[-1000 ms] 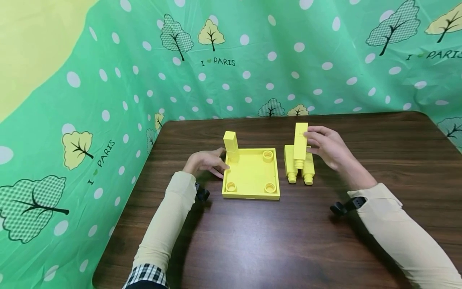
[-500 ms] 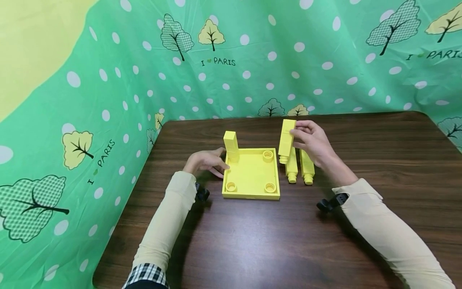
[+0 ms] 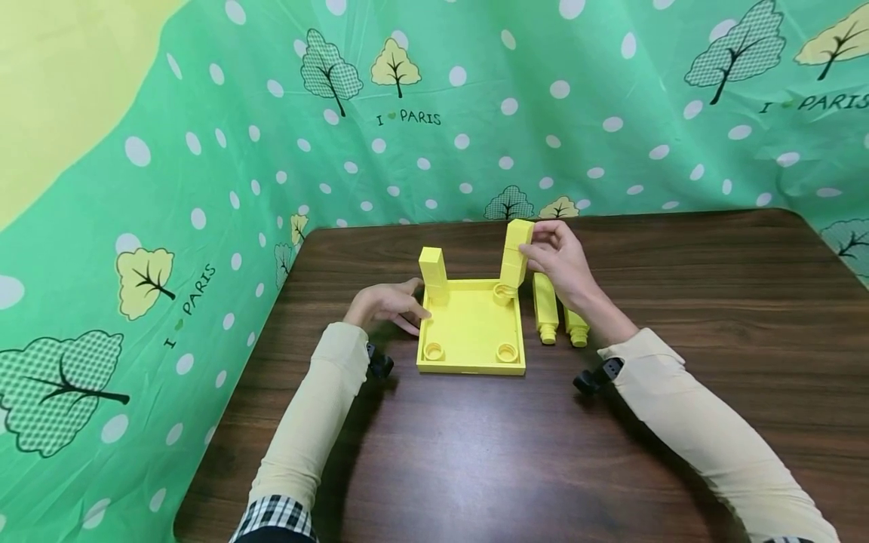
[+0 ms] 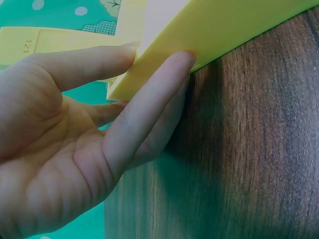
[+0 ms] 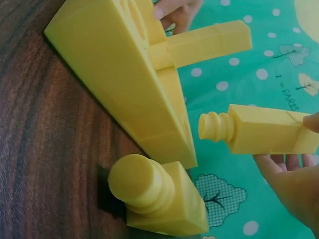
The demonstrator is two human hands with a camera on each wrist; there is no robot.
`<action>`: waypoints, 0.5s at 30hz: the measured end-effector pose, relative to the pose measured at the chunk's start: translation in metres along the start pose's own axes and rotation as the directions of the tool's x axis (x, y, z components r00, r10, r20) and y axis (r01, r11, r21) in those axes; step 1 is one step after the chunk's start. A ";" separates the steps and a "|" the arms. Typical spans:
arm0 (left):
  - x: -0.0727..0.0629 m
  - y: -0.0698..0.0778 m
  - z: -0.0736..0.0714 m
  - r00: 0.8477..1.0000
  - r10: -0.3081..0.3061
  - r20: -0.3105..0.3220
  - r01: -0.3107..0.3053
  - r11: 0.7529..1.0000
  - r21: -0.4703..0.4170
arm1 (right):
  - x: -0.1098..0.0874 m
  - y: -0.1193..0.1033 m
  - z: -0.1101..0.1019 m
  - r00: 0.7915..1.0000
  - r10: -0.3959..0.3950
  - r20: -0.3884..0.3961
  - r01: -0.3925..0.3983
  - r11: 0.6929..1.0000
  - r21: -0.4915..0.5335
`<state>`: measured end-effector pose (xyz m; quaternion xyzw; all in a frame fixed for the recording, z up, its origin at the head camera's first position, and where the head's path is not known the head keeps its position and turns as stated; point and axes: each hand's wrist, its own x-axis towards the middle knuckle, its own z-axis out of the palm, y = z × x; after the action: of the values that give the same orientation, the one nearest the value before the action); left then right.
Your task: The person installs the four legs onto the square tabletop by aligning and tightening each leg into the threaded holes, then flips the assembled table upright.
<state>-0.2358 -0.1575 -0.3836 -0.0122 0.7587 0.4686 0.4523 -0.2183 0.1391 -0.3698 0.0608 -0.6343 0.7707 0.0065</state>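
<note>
A yellow square base [image 3: 471, 324] with raised edges and round corner sockets lies on the table. One square yellow leg [image 3: 434, 275] stands upright in its far left corner. My left hand [image 3: 388, 305] grips the base's left edge, thumb at the rim and fingers along the outer wall, as the left wrist view shows. My right hand [image 3: 563, 260] pinches a second leg [image 5: 271, 129] near its top. That leg is slightly tilted, its ridged round end bare in the right wrist view, just above the far right socket [image 3: 503, 294].
Two more yellow legs lie right of the base: one leg [image 3: 545, 308] close beside it, the other leg [image 3: 576, 329] partly behind my right hand. The dark wooden table [image 3: 462, 452] ends at a green patterned cloth [image 3: 434, 136] along the back and left.
My right hand has carried the leg leftward from above the lying legs to over the base's far right corner, turning it more upright. My left hand stays at the base's edge.
</note>
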 end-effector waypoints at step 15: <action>0.001 0.000 0.000 1.000 -0.005 -0.002 0.005 1.000 -0.005 | 0.002 0.013 0.011 0.992 -0.103 0.067 0.115 0.969 -0.217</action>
<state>-0.2362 -0.1572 -0.3842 -0.0158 0.7582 0.4691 0.4526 -0.2208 0.1260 -0.3801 0.1156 -0.7114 0.6922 0.0381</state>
